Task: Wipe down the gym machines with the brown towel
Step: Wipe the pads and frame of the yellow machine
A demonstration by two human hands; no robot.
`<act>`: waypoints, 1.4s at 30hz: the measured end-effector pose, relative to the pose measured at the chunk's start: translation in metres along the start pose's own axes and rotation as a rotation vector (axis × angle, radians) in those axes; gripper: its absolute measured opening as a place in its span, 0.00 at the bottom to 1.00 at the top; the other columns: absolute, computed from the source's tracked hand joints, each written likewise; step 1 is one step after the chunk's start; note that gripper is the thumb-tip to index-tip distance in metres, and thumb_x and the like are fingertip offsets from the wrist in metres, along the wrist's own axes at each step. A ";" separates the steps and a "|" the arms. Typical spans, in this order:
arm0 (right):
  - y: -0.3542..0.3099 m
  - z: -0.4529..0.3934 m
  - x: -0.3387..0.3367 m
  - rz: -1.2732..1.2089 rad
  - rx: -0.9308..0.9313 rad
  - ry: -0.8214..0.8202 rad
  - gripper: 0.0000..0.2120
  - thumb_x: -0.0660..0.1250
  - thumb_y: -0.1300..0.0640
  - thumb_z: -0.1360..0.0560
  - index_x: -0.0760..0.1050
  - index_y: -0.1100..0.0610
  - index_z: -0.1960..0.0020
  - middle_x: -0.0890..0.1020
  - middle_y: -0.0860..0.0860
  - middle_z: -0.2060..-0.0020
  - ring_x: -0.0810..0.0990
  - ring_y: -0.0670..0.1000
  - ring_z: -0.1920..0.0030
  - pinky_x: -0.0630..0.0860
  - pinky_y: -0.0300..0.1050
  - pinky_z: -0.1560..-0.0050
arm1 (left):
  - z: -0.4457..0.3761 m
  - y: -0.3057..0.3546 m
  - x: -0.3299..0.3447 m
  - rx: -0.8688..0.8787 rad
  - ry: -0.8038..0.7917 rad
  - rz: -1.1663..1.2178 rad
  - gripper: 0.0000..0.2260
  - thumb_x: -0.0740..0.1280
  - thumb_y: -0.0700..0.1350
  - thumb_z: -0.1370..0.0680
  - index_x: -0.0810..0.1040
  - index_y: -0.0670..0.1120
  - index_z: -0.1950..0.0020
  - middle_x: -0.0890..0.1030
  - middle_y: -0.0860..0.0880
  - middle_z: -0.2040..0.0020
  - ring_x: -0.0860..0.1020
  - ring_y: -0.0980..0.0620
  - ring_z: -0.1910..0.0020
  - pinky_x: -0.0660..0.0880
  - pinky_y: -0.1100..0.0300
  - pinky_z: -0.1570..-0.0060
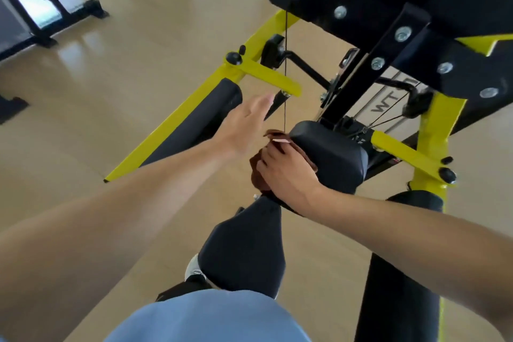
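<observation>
Pressed under the right hand (283,172), fingers curled round it, just right of frame centre: the crumpled brown cloth towel (273,147), held against the near left edge of a small black padded vinyl seat (330,155). Towel bunched, showing only above the fingertips and along the hand's left side (the rest hidden beneath the palm). Just up and left, the left hand (244,125), fingers straight and relaxed, holding nothing, reaching toward the thin black cable (286,64) and the short yellow steel crossbar (266,75) without clearly touching either.

Farther out: a black cushioned pad (241,247) at lower centre, a long black roller pad (194,119) along the yellow frame rail (155,141) at centre left, the bolted black steel plate (347,0) at upper right. Another dark machine (47,3) stands in the upper left corner, well apart on the pale wooden floor (125,50).

Judged mid-task: wiping under way on this one seat pad. Nothing on the surfaces to tell wiped from unwiped, so no telling what is already done. Likely left: the remaining pads, the yellow frame, then the far machine.
</observation>
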State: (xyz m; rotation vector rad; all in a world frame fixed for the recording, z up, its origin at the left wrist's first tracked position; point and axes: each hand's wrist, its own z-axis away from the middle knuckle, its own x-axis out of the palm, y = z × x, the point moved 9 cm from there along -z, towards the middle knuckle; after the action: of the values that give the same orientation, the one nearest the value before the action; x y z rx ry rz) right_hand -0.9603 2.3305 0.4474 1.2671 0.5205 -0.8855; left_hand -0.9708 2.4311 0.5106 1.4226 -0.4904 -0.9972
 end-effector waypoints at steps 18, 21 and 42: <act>0.033 0.186 0.102 -1.930 1.948 0.774 0.20 0.56 0.45 0.14 0.62 0.39 0.22 0.75 0.40 0.36 0.74 0.45 0.38 0.69 0.49 0.32 | -0.022 0.056 0.136 0.554 -0.098 -0.787 0.21 0.55 0.63 0.19 0.80 0.52 0.40 0.82 0.54 0.42 0.77 0.51 0.41 0.66 0.58 0.53; -0.032 0.172 0.155 -2.234 2.197 0.516 0.18 0.54 0.43 0.14 0.66 0.43 0.24 0.78 0.47 0.35 0.77 0.52 0.40 0.72 0.57 0.33 | -0.020 0.047 0.128 0.564 -0.132 -0.626 0.20 0.57 0.58 0.17 0.77 0.49 0.33 0.80 0.52 0.36 0.74 0.52 0.35 0.70 0.58 0.38; -0.141 0.098 0.180 -3.108 2.229 0.939 0.24 0.48 0.44 0.13 0.70 0.53 0.25 0.79 0.63 0.32 0.77 0.70 0.33 0.76 0.66 0.35 | -0.026 0.037 0.100 0.488 -0.102 -0.304 0.20 0.55 0.58 0.18 0.82 0.48 0.41 0.83 0.53 0.43 0.78 0.60 0.43 0.75 0.57 0.40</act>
State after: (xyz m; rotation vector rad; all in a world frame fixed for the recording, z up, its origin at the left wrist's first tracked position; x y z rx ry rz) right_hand -0.9819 2.1797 0.2509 -0.1159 -0.5497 0.7080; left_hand -0.8864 2.3611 0.5153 1.9291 -0.6333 -1.2522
